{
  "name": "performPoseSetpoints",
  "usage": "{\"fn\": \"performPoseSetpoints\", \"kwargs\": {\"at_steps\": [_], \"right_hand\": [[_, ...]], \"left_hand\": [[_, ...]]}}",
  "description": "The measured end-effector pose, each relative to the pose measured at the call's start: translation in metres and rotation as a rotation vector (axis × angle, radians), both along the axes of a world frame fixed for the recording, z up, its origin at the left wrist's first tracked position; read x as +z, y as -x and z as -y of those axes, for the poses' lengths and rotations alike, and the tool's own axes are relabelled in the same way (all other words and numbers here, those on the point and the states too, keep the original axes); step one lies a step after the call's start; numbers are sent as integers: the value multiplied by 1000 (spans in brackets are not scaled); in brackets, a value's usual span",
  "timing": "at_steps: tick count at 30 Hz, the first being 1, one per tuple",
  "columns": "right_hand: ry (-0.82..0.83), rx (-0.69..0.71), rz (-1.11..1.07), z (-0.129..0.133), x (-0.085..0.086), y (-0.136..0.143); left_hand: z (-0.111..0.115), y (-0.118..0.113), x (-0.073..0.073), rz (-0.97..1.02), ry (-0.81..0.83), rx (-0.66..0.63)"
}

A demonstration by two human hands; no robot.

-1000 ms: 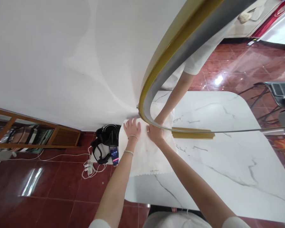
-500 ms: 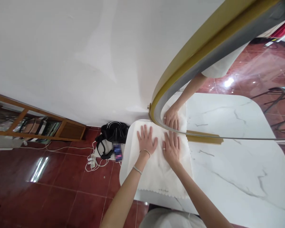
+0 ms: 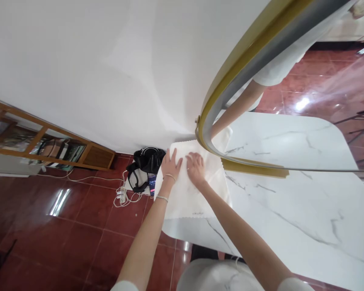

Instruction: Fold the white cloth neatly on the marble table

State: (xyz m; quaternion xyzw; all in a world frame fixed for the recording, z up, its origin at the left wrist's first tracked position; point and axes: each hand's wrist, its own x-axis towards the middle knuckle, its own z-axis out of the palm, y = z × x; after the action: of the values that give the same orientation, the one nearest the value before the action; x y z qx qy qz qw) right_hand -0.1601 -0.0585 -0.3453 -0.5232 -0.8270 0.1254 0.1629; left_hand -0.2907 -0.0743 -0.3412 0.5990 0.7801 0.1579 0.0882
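Observation:
A white cloth [image 3: 182,202] with a scalloped edge lies spread on a white marble-patterned table [image 3: 276,226], near its left end and against the wall side. My left hand [image 3: 170,166] rests on the cloth's far left part, fingers apart and stretched forward; two bracelets ring that wrist. On the cloth just to its right, my right hand [image 3: 196,167] presses down with slightly bent fingers, wearing a ring. Neither hand grasps anything I can see. Soft creases run through the cloth right of my right hand.
A large gold-framed mirror [image 3: 210,101] stands at the table's back, reflecting an arm and the table. Left of the table are a black bag [image 3: 150,159], a phone [image 3: 152,184] and white cables [image 3: 121,197]. A wooden shelf unit [image 3: 100,157] stands along the wall.
Both hands have shifted left over the cloth, the right hand most, now closer to the left. The cloth's near edge lies farther from the table's front edge. The camera view has shifted slightly.

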Motion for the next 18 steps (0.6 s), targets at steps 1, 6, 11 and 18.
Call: {"fn": "performPoseSetpoints", "kwargs": {"at_steps": [1,6,11,18], "right_hand": [[-3,80,-10,14,1,2],[-31,390,-36,103,7,-14],[31,583,33,171,10,-55],[-38,398,157,206,4,-133]], "left_hand": [[13,5,-1,33,-3,18],[103,12,-7,82,-50,58],[183,-8,-6,-127,-95,-74],[186,-92,0,-162,-56,-217]]}}
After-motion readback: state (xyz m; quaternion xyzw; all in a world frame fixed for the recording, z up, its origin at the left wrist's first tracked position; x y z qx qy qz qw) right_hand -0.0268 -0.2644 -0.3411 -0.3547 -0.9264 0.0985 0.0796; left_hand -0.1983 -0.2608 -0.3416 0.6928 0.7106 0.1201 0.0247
